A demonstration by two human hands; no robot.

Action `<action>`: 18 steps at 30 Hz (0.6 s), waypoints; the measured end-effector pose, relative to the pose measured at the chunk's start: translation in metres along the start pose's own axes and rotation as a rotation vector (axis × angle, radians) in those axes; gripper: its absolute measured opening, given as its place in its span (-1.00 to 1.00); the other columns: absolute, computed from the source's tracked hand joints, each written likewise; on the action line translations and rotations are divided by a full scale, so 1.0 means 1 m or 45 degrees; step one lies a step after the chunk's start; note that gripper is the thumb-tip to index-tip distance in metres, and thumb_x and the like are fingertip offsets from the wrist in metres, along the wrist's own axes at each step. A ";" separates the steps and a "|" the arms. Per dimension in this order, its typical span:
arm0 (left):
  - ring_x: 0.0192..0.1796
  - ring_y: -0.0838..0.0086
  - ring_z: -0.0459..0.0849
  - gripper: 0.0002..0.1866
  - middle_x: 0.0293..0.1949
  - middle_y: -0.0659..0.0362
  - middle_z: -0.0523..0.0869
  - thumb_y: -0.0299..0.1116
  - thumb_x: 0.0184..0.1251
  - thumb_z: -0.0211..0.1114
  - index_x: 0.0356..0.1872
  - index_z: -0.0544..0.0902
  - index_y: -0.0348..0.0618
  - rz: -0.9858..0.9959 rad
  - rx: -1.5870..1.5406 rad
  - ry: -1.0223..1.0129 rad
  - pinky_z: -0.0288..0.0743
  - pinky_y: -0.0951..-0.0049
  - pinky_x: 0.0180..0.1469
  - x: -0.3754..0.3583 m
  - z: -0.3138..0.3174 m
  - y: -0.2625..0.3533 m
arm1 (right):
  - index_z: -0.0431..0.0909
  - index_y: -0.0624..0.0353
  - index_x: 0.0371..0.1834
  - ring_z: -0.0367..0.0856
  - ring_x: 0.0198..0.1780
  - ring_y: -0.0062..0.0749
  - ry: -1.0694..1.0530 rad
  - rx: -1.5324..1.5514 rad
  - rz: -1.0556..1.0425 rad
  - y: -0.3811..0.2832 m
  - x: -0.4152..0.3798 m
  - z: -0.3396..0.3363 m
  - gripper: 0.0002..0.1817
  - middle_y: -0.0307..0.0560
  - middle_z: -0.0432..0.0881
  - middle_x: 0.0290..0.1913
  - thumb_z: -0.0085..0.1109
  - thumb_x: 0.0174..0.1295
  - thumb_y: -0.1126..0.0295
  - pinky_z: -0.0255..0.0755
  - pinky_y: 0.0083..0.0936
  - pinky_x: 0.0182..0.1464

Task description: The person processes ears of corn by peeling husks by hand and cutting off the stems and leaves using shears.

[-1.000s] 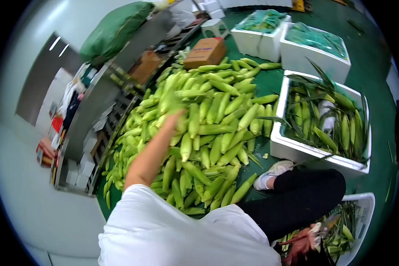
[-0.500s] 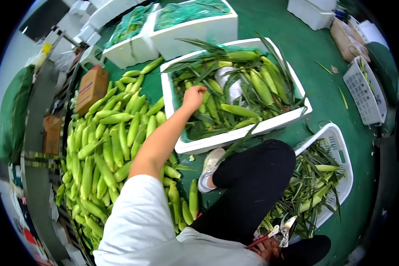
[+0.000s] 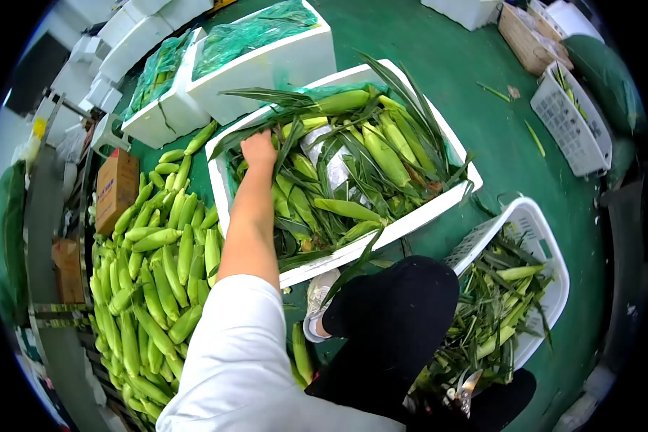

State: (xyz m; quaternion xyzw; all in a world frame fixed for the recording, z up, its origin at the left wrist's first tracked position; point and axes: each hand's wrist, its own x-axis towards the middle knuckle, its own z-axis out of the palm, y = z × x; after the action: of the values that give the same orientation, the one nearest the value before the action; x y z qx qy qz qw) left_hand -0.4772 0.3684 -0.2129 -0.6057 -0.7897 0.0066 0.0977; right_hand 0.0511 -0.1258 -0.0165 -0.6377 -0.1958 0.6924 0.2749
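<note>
My left hand [image 3: 259, 150] reaches into the white foam box [image 3: 219, 189], at its left back part. Its fingers are closed among the long green leaves, and what they grip is hidden. Unhusked green corn ears [image 3: 385, 155] and loose leaves fill the box, with a silvery white pack [image 3: 336, 169] between them. Low at the right, my right hand [image 3: 430, 407] is dark and partly out of sight, closed round pruning shears [image 3: 468, 389] with their blades up. A large pile of green corn [image 3: 151, 288] lies on the floor left of my arm.
A white basket [image 3: 558, 277] of leaves and trimmings stands by my right knee. Two foam boxes [image 3: 266, 65] with green plastic are behind. A carton [image 3: 117, 191] borders the pile, and a grey crate [image 3: 572, 133] stands at the right back.
My left hand has moved left and back within the box, to the leaves near its edge. The view has shifted, and the shears now sit lower, with less of my right hand showing.
</note>
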 end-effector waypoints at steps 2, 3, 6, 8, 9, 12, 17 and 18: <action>-0.04 0.06 0.68 -0.63 -0.18 -0.02 0.72 -0.32 0.08 0.37 -0.03 0.63 -0.07 0.111 -0.117 0.106 0.47 0.05 0.02 -0.020 0.006 -0.003 | 0.19 0.25 0.44 0.46 0.14 -0.28 0.015 -0.017 -0.023 0.000 -0.002 0.002 -0.26 -0.02 0.51 0.08 0.22 0.15 0.49 0.35 -0.31 0.24; -0.02 0.03 0.68 -0.60 -0.14 -0.06 0.71 -0.31 0.11 0.39 0.01 0.63 -0.11 0.152 -0.206 0.200 0.48 0.03 0.06 -0.033 0.015 0.000 | 0.18 0.25 0.45 0.46 0.15 -0.27 0.025 -0.032 -0.051 -0.002 -0.002 0.002 -0.26 -0.02 0.51 0.09 0.23 0.15 0.50 0.35 -0.30 0.25; -0.01 0.17 0.70 -0.18 -0.01 -0.04 0.69 -0.04 0.04 0.56 0.29 0.47 -0.25 0.234 -1.082 -0.257 0.52 0.23 0.13 -0.090 -0.049 0.018 | 0.18 0.24 0.46 0.46 0.20 -0.25 0.048 -0.050 -0.141 -0.006 -0.006 -0.002 -0.23 -0.01 0.51 0.12 0.25 0.13 0.50 0.34 -0.29 0.28; -0.02 0.32 0.69 -0.12 -0.03 0.02 0.69 -0.02 0.12 0.50 0.40 0.35 -0.26 0.145 -1.773 -0.592 0.55 0.35 0.08 -0.145 -0.132 0.044 | 0.17 0.24 0.47 0.46 0.23 -0.23 0.050 -0.080 -0.217 -0.009 -0.007 -0.003 -0.21 0.00 0.51 0.14 0.26 0.11 0.51 0.33 -0.28 0.30; -0.04 0.38 0.68 -0.10 -0.06 0.04 0.69 0.00 0.15 0.47 0.44 0.30 -0.25 0.083 -2.057 -0.782 0.56 0.39 0.05 -0.173 -0.167 0.055 | 0.17 0.24 0.47 0.47 0.24 -0.22 0.054 -0.098 -0.261 -0.009 -0.009 -0.003 -0.20 0.00 0.51 0.15 0.27 0.11 0.51 0.33 -0.28 0.31; -0.11 0.38 0.70 -0.08 -0.08 0.03 0.69 0.07 0.17 0.37 0.47 0.26 -0.25 0.169 -2.202 -1.248 0.58 0.44 -0.11 -0.243 -0.253 0.092 | 0.16 0.23 0.48 0.47 0.28 -0.20 0.063 -0.145 -0.455 -0.014 -0.011 -0.002 -0.17 0.01 0.52 0.18 0.29 0.08 0.52 0.32 -0.26 0.34; 0.45 0.38 0.33 -0.22 0.44 0.06 0.36 -0.24 0.38 0.27 0.54 0.15 -0.26 0.771 -1.729 -1.632 0.16 0.35 0.47 -0.310 -0.307 0.141 | 0.23 0.24 0.43 0.44 0.26 -0.10 0.182 -0.501 -0.779 -0.051 0.005 -0.015 -0.14 0.08 0.45 0.20 0.45 0.05 0.28 0.33 -0.29 0.30; 0.47 0.38 0.29 -0.22 0.44 0.05 0.35 -0.23 0.39 0.31 0.53 0.17 -0.26 0.949 -1.640 -1.605 0.14 0.36 0.48 -0.320 -0.313 0.151 | 0.25 0.22 0.41 0.45 0.22 -0.04 0.220 -0.623 -0.835 -0.061 0.000 -0.019 -0.14 0.11 0.44 0.17 0.46 0.04 0.24 0.33 -0.25 0.28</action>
State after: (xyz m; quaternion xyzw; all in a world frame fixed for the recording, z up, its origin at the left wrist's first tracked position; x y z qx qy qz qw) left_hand -0.2031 0.0679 0.0280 -0.6395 -0.3072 -0.0732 -0.7009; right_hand 0.0780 -0.0800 0.0193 -0.6438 -0.5234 0.4451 0.3368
